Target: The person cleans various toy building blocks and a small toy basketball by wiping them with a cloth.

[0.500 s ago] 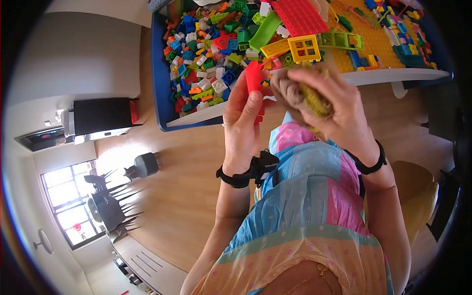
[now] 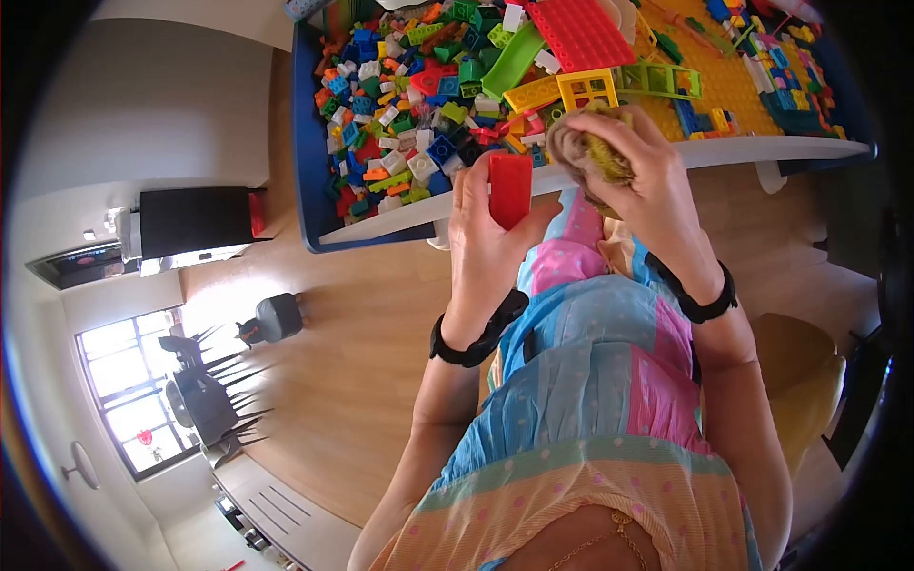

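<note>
A red block (image 2: 510,190) rests in my left hand (image 2: 486,238), its flat side facing up, with fingers and thumb around it. My right hand (image 2: 652,181), just to the right, is closed around a crumpled cloth (image 2: 606,159) in grey-brown and yellow-green. The two hands are apart, in front of the near white edge of the toy table (image 2: 733,150). Beyond my left hand lies a heap of mixed plastic bricks (image 2: 405,124).
On the table are a red studded plate (image 2: 581,33), a green slide (image 2: 514,62), a yellow window frame (image 2: 586,88), a green ladder-like piece (image 2: 666,79) and a yellow baseplate (image 2: 752,105) bearing bricks. A dark chair (image 2: 279,317) stands at the left.
The red block has been turned so that a broad flat face shows, and my left hand has rolled palm up. My right hand with the cloth has moved slightly up and away from the block.
</note>
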`<action>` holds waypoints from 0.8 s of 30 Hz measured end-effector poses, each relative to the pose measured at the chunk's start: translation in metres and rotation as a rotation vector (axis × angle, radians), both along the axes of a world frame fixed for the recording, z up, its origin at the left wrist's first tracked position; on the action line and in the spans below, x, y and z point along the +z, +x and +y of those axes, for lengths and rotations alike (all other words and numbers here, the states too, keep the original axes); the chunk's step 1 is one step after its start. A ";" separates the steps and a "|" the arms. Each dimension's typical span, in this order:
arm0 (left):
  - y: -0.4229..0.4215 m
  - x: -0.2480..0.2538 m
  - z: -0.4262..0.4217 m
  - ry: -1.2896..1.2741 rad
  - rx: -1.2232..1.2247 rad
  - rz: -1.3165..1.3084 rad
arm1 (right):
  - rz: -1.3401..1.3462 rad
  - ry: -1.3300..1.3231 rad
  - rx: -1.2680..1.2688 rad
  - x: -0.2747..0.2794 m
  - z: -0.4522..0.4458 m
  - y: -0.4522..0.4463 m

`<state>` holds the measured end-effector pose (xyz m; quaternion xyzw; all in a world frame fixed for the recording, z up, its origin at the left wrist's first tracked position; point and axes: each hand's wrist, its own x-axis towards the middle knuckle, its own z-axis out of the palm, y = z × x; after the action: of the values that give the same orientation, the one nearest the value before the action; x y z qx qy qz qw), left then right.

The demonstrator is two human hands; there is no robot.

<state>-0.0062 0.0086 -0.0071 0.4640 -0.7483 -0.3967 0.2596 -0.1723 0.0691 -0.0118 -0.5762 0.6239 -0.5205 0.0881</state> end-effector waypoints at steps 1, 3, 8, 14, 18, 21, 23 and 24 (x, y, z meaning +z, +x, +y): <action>-0.003 -0.002 -0.001 0.085 0.036 0.000 | -0.029 -0.045 -0.023 0.004 0.001 0.001; -0.005 0.002 -0.002 0.312 0.042 0.051 | -0.052 -0.112 -0.012 0.015 0.006 0.001; -0.003 0.001 -0.002 0.714 -0.162 0.744 | -0.006 -0.110 0.057 0.013 0.001 0.016; 0.002 -0.004 -0.006 0.906 -0.051 0.906 | -0.016 -0.026 0.047 -0.007 -0.006 0.018; -0.002 -0.001 -0.007 0.976 -0.086 1.046 | -0.014 -0.123 -0.045 0.011 -0.009 0.011; -0.005 -0.006 -0.009 0.992 -0.146 1.107 | 0.118 -0.232 -0.093 0.021 -0.010 0.015; -0.007 -0.006 -0.006 0.938 -0.103 1.135 | 0.157 -0.288 -0.121 0.018 -0.015 0.018; -0.009 -0.006 -0.003 0.911 -0.080 1.148 | 0.177 -0.189 -0.091 0.014 -0.018 0.025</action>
<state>-0.0150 0.0052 -0.0134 0.2174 -0.2715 -0.8583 0.3774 -0.1473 0.0511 0.0026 -0.5968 0.6029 -0.5276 -0.0454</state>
